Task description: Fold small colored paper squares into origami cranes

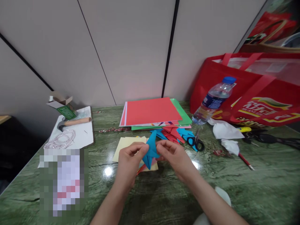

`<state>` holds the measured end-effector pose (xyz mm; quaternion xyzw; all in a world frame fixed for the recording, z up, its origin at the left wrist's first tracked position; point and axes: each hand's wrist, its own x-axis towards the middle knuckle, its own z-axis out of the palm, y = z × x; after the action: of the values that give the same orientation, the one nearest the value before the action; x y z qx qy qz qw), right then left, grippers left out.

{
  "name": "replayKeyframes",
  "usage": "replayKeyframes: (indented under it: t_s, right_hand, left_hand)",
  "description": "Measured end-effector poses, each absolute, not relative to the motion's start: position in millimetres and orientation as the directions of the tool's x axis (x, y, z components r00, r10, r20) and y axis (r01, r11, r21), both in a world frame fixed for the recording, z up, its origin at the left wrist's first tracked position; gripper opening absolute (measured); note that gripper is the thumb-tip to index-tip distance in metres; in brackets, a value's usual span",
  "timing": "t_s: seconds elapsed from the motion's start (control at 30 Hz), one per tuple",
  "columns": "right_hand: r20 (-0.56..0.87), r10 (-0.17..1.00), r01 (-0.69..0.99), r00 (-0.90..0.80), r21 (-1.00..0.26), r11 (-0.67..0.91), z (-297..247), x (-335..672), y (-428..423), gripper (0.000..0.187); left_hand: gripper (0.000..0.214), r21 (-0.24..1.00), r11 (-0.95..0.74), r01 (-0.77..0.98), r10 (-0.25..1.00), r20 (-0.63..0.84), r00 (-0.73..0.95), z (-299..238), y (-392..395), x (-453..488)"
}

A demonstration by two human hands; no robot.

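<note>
A folded piece of blue paper (151,147), pointed at its top and bottom, is held up between both hands. My left hand (132,157) pinches its left edge between thumb and fingers. On the other side, my right hand (172,154) has its fingertips closed on the right flap. Beneath the hands lie cream paper sheets (123,145) on the green table (100,190). Just behind are red folded paper pieces (173,134) and blue folded paper pieces (187,133), with black-handled scissors (196,142) beside them.
A stack of coloured paper with a red sheet (152,111) lies by the wall. At right stand a water bottle (214,100) and a red bag (248,87), near crumpled tissue (226,129). At left, a hammer (75,122), a small box (64,107) and beads (62,139) rest on a white board.
</note>
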<state>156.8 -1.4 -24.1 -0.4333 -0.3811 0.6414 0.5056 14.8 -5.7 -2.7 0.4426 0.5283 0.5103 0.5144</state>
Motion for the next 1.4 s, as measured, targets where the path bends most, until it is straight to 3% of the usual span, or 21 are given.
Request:
replayKeyframes:
  t_s: [0.13,0.3,0.37,0.6,0.8,1.1,1.23,1.4]
  right_hand:
    - [-0.102,0.982,-0.221,-0.158,-0.966,-0.136,-24.7,152.0,-4.3,0.021]
    - [-0.073,0.996,-0.219,0.041,-0.974,-0.063,-22.6,155.4,-3.0,0.020]
    - [-0.063,0.997,-0.215,0.043,-0.975,-0.052,-23.1,156.9,-2.5,0.020]
    - [-0.077,0.993,-0.262,-0.086,-0.960,-0.097,-26.6,155.0,-3.8,0.019]
    - [-0.130,0.979,-0.221,-0.159,-0.962,-0.164,-23.4,153.0,-4.6,0.023]
    - [-0.150,0.979,-0.457,0.138,-0.887,-0.071,-26.0,155.8,-0.8,0.023]
    - [-0.115,0.980,-0.484,0.163,-0.875,-0.023,-23.1,155.8,-2.6,0.025]
    - [-0.176,0.979,-0.556,0.102,-0.826,-0.091,-20.6,156.4,-1.9,0.025]
  left_hand:
    - [0.016,0.983,0.141,-0.118,0.986,-0.149,-0.068,-3.4,-4.6,13.7]
    - [0.017,0.958,0.267,-0.101,0.963,-0.262,0.061,-3.7,-7.5,16.4]
    - [0.018,0.946,0.305,-0.105,0.951,-0.298,0.082,-4.3,-8.6,17.9]
    - [0.014,0.962,0.240,-0.134,0.968,-0.226,0.112,-5.0,-8.6,18.7]
    - [0.016,0.977,0.178,-0.121,0.984,-0.179,-0.001,-4.6,-6.7,16.6]
    - [0.021,0.963,0.261,-0.074,0.965,-0.258,0.043,-0.3,-6.9,18.6]
    - [0.020,0.957,0.282,-0.063,0.958,-0.278,0.067,2.2,-7.9,19.0]
    - [0.020,0.964,0.262,-0.042,0.964,-0.260,0.054,0.6,-9.1,19.6]
